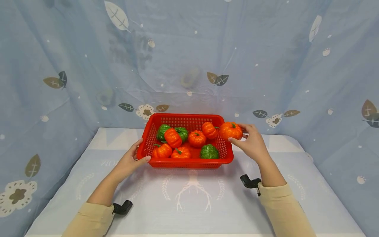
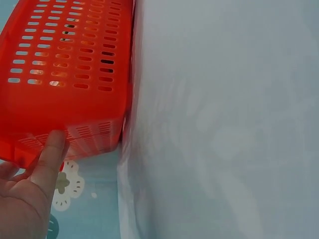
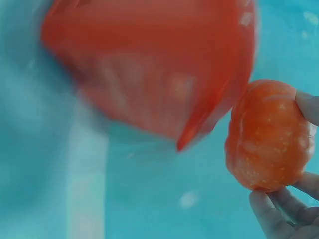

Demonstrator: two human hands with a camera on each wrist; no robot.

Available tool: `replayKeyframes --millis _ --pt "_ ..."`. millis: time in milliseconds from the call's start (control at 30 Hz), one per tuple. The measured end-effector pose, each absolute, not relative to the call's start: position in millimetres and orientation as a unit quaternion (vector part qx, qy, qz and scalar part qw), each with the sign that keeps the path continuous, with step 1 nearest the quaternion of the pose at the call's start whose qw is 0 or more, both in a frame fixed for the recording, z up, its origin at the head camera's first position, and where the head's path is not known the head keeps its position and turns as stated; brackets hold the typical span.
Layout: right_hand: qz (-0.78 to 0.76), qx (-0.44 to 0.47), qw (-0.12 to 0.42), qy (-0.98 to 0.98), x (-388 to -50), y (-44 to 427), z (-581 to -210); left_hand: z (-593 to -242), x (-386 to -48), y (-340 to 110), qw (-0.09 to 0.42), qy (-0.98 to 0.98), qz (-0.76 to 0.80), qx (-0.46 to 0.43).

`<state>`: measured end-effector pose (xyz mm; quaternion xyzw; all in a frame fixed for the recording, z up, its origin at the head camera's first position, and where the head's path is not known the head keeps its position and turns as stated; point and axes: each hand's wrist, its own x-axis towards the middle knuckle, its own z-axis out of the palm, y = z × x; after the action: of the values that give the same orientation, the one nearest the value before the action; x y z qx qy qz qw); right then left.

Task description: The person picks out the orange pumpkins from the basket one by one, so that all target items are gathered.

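A red basket holds several small orange pumpkins and green ones. My left hand is at the basket's left end, thumb and fingers on its rim; in the left wrist view a finger of the hand touches the red wall. At the right end, my right hand holds an orange pumpkin between thumb and fingers, at the height of the rim or above. The right wrist view shows this pumpkin in the fingers of the hand, beside the blurred basket.
The basket stands towards the back of a table with a pale printed cloth. Behind it and at both sides hangs a blue patterned curtain. A black device is strapped at each wrist.
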<state>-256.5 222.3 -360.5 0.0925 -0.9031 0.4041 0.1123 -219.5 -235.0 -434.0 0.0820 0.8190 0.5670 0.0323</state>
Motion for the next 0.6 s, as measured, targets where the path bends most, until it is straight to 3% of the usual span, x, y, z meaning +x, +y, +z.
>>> replayKeyframes --millis 267,600 --pt "0.410 0.040 0.134 -0.901 -276.7 247.9 -385.2 -433.5 -218.6 -234.4 0.029 0.824 0.561 0.078" --pt "0.388 -0.020 0.123 -0.913 -309.3 265.5 -422.2 -433.0 -217.8 -234.0 0.028 0.826 0.557 0.078"
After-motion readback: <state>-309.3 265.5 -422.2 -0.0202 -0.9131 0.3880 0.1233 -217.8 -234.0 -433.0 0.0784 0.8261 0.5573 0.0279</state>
